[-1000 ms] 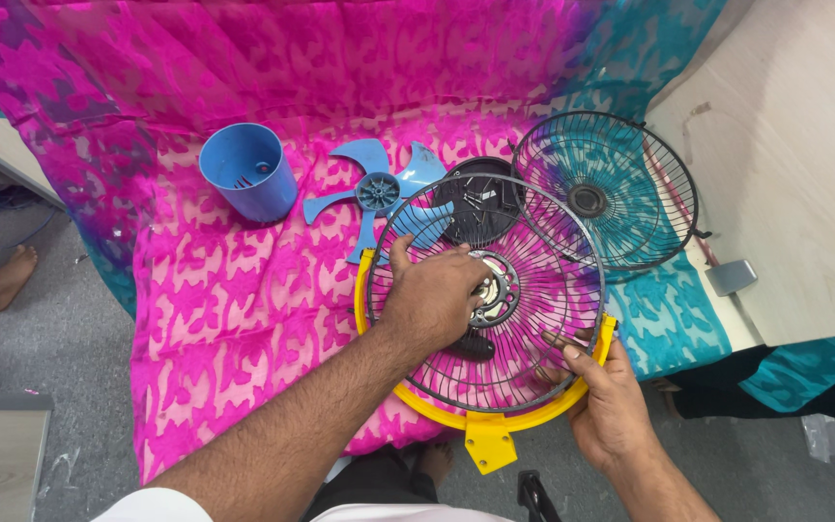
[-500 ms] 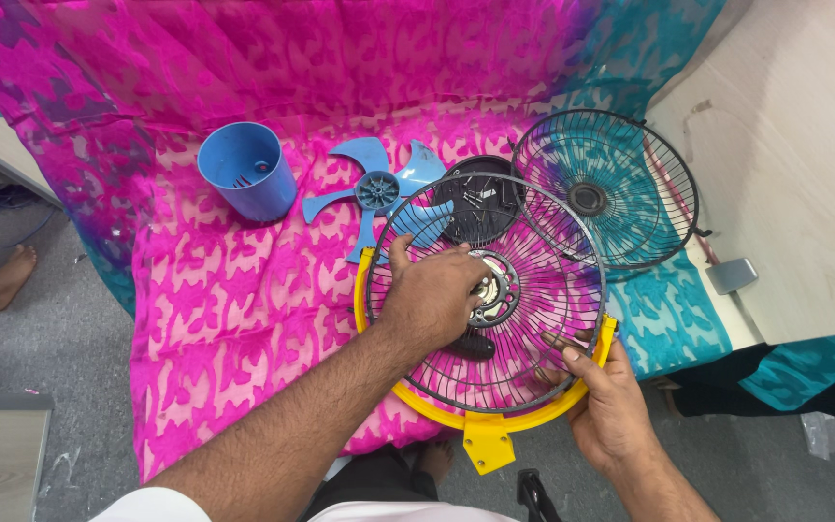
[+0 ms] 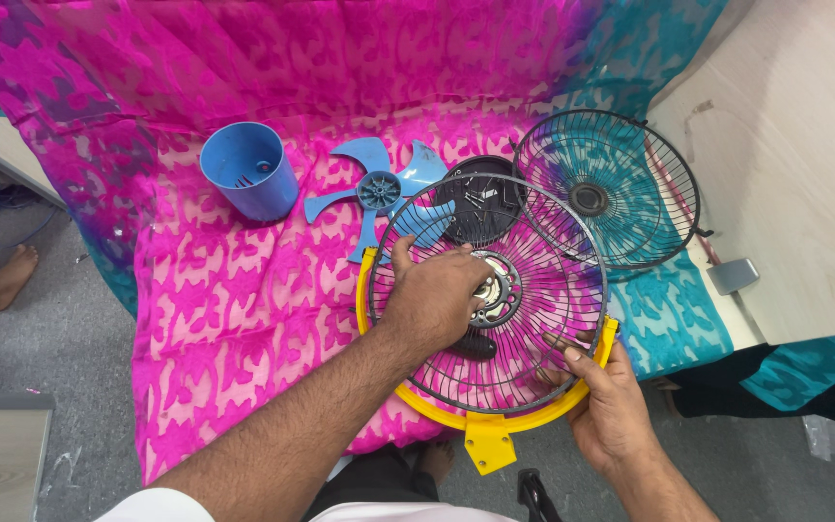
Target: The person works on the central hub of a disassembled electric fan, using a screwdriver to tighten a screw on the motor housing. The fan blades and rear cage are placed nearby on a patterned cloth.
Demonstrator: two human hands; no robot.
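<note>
We press our left hand [image 3: 434,300] flat on the wire fan guard [image 3: 495,295], fingers spread near its hub, while our right hand [image 3: 611,406] pinches the guard's lower rim and the yellow bracket [image 3: 480,430] with fingers together. Behind, on the pink cloth [image 3: 224,309], stands a blue cup [image 3: 248,172]; its contents we cannot make out.

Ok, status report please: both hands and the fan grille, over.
Left hand flat on wire grille, at hub. Right hand grips yellow bracket and grille rim. Blue blade and second grille lie beside, apart.
</note>
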